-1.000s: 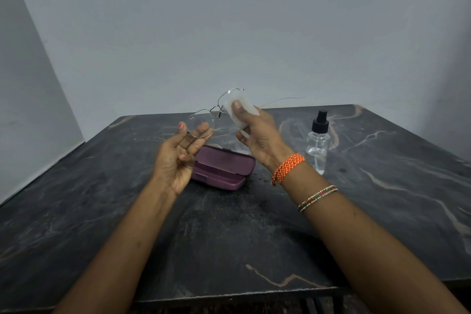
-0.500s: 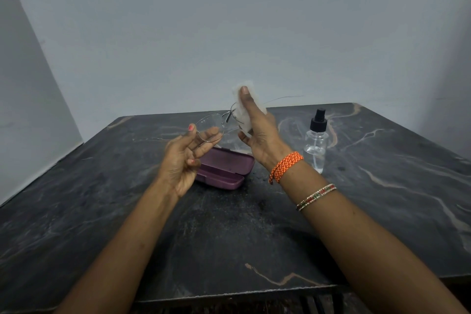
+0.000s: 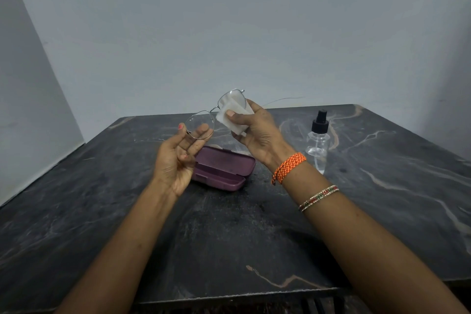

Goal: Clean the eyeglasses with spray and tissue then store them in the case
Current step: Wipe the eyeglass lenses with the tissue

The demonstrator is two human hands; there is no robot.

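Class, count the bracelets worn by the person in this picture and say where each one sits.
2, both on the right arm: an orange woven band at the wrist, and a thin beaded bangle further up the forearm. The left wrist shows none.

In front of me is a dark marble-patterned table point(image 3: 382, 211). On it lie an open purple glasses case point(image 3: 224, 168) and, well to its right, an upright clear spray bottle point(image 3: 318, 140).

Two hands: left hand point(image 3: 175, 160), right hand point(image 3: 257, 132); one pair of eyeglasses point(image 3: 216, 115), one tissue point(image 3: 233, 116), one purple case point(image 3: 221, 169), one spray bottle point(image 3: 318, 139), two bracelets point(image 3: 289, 167), one tabletop point(image 3: 242, 232)
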